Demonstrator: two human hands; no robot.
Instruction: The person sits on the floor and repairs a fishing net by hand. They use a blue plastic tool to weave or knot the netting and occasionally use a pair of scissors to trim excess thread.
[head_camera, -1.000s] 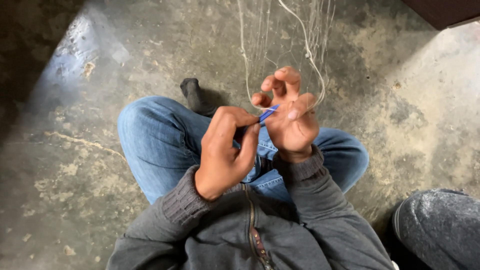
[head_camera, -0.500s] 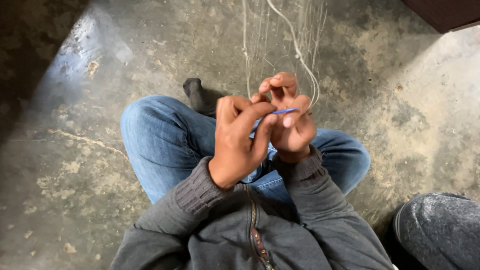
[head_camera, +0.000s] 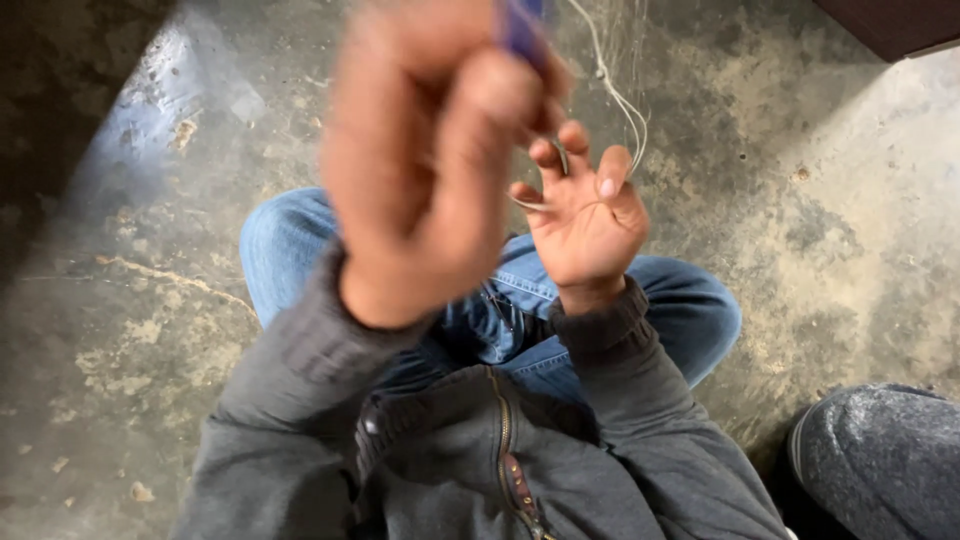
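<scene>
The pale cord (head_camera: 625, 105) ran down from the far side of the scene and looped around the fingers of your right hand (head_camera: 585, 225), which sat just above your lap with the palm turned up and the fingers spread and half curled, the cord caught between them. A knot or small bead showed on the cord just far of that hand. Your left hand (head_camera: 430, 170) was raised close to the camera, blurred, its fingers closed tight on a small blue tool (head_camera: 522, 30) whose tip poked out at the top of the fist; what kind of tool it was could not be told.

Beneath both hands lay your crossed legs in blue jeans (head_camera: 680, 310) and the grey zip jacket (head_camera: 480, 460). Around you was stained concrete floor (head_camera: 140, 330), with a grey speckled bundle (head_camera: 885, 455) near on the right.

The risk, as I judged it: with the left hand pulled so far from the right, the cord was likely under tension, and it could slip off your spread fingers and lose the loop. A fine cord drawn hard could also bite into the skin.
</scene>
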